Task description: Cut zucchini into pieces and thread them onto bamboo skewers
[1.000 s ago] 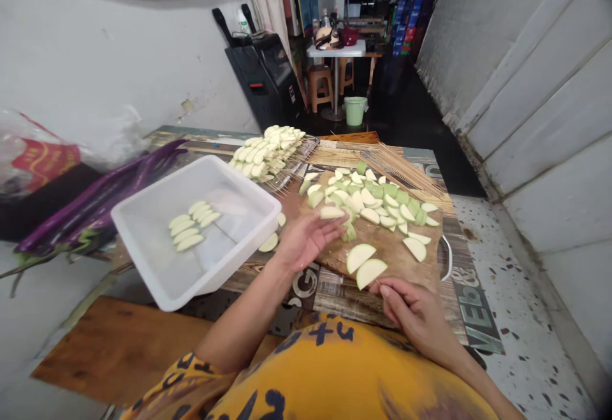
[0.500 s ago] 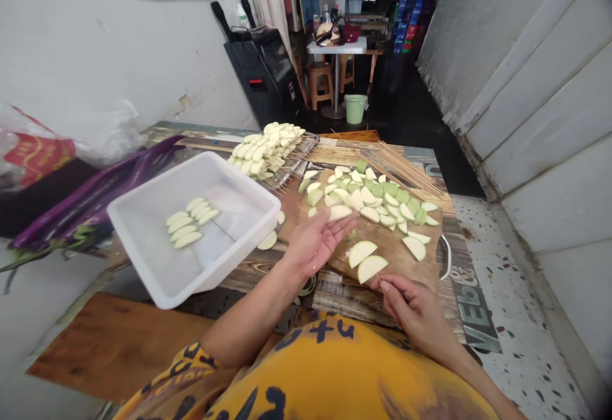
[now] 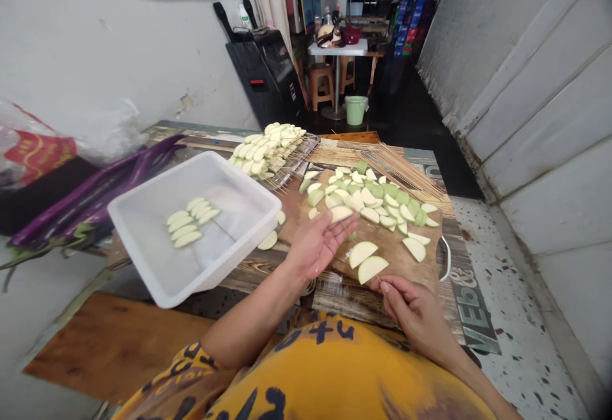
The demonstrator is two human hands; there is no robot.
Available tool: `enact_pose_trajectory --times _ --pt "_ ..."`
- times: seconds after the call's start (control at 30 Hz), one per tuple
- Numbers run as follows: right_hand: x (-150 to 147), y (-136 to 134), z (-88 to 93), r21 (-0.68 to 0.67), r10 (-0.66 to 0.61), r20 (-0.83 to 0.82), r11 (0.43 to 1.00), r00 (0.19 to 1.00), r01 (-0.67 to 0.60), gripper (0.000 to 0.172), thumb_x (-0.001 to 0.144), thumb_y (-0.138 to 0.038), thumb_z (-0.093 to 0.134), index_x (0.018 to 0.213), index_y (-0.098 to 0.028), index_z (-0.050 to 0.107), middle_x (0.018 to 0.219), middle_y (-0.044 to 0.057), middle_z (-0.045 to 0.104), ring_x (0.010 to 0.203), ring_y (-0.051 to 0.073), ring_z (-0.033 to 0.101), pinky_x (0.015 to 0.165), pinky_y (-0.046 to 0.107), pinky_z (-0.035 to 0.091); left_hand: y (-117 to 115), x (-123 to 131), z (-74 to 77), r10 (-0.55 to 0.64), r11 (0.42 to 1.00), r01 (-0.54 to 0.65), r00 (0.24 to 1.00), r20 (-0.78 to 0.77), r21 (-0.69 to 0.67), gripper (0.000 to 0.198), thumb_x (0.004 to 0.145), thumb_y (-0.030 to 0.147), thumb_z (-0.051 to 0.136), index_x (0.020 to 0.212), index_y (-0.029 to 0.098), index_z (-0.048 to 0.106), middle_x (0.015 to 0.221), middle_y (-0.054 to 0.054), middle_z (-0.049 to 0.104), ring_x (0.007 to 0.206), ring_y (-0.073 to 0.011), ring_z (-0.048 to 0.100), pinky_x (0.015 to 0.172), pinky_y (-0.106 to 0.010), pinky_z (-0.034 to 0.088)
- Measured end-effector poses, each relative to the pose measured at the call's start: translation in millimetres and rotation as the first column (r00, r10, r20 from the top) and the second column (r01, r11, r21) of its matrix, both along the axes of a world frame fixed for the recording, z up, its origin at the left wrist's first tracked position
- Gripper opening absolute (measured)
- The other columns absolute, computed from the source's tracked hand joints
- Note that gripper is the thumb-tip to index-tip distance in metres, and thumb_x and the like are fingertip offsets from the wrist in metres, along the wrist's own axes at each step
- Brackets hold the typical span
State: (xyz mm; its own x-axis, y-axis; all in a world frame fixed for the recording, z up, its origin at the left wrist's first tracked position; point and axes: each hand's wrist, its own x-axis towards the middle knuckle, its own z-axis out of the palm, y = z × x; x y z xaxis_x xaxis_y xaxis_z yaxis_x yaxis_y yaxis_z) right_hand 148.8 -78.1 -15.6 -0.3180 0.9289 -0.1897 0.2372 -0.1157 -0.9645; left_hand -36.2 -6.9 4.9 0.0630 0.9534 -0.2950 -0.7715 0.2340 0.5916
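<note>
My right hand (image 3: 406,305), fingers pinched, holds the lower end of a thin wooden skewer (image 3: 379,278). Two half-round, pale vegetable slices (image 3: 371,269) with green skin sit on that skewer, above the cutting board. My left hand (image 3: 318,245) is turned palm up, with another half-round slice (image 3: 341,214) between its thumb and fingers. Beneath and beyond both hands, the wooden cutting board (image 3: 342,260) bears a heap of similar cut slices (image 3: 368,195). To the left stands a white plastic tub (image 3: 239,254) with a few skewered slices (image 3: 186,236) in it.
Behind the tub, a tray holds piled skewered slices (image 3: 268,149). Loose bare skewers (image 3: 406,168) lie at the table's far right. Long purple eggplants (image 3: 95,190) and a plastic bag (image 3: 38,152) are at left. Further off are a black machine (image 3: 265,76) and a green bucket (image 3: 355,110).
Almost nothing differs. Both hands keep their places and their holds, and the whole view has shifted very slightly.
</note>
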Motion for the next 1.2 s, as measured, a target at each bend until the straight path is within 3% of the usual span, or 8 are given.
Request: enact_pose_trajectory --times 0.37,0.53,0.73,1.2 --pt "0.5 0.5 -0.7 0.058 -0.028 0.013 0.998 1.000 0.027 0.033 0.089 -0.044 0.045 0.091 -0.013 0.058 0.051 -0.006 0.036 0.045 0.010 0.031 0.041 0.024 0.021 -3.7 9.6 -2.0 0.006 0.999 -0.004 0.999 -0.038 0.038 0.010 0.086 0.013 0.051 0.091 0.009 0.059 0.104 -0.015 0.067 0.105 -0.0290 0.062 0.094 -0.051 0.046" --pt "1.3 -0.2 -1.2 0.052 -0.006 0.022 0.999 1.000 0.005 0.034 0.089 -0.044 0.044 0.091 -0.013 0.058 0.053 -0.005 0.035 0.046 0.010 0.030 0.042 0.024 0.021 2.3 7.4 -4.7 0.001 0.999 -0.005 0.992 -0.124 -0.036 0.014 0.086 0.023 0.054 0.087 0.010 0.059 0.088 -0.014 0.070 0.083 -0.0250 0.069 0.085 -0.047 0.051" --pt "1.5 -0.9 -5.3 0.043 0.002 0.016 0.999 1.000 -0.003 0.036 0.090 -0.045 0.043 0.093 -0.013 0.058 0.054 -0.005 0.036 0.048 0.010 0.031 0.044 0.025 0.022 4.5 11.7 -7.5 0.043 0.996 -0.054 0.988 -0.151 -0.069 0.009 0.080 0.020 0.061 0.080 0.011 0.058 0.080 -0.010 0.070 0.076 -0.0227 0.070 0.085 -0.047 0.052" --pt "0.5 -2.6 -2.3 0.048 -0.014 -0.003 0.999 1.000 0.014 0.034 0.089 -0.047 0.044 0.089 -0.016 0.057 0.055 -0.005 0.034 0.048 0.011 0.030 0.043 0.025 0.022 0.8 17.9 -11.0 0.026 0.998 -0.032 0.994 -0.102 -0.061 0.010 0.078 0.019 0.064 0.075 0.011 0.060 0.079 -0.009 0.069 0.082 -0.0250 0.069 0.090 -0.051 0.049"
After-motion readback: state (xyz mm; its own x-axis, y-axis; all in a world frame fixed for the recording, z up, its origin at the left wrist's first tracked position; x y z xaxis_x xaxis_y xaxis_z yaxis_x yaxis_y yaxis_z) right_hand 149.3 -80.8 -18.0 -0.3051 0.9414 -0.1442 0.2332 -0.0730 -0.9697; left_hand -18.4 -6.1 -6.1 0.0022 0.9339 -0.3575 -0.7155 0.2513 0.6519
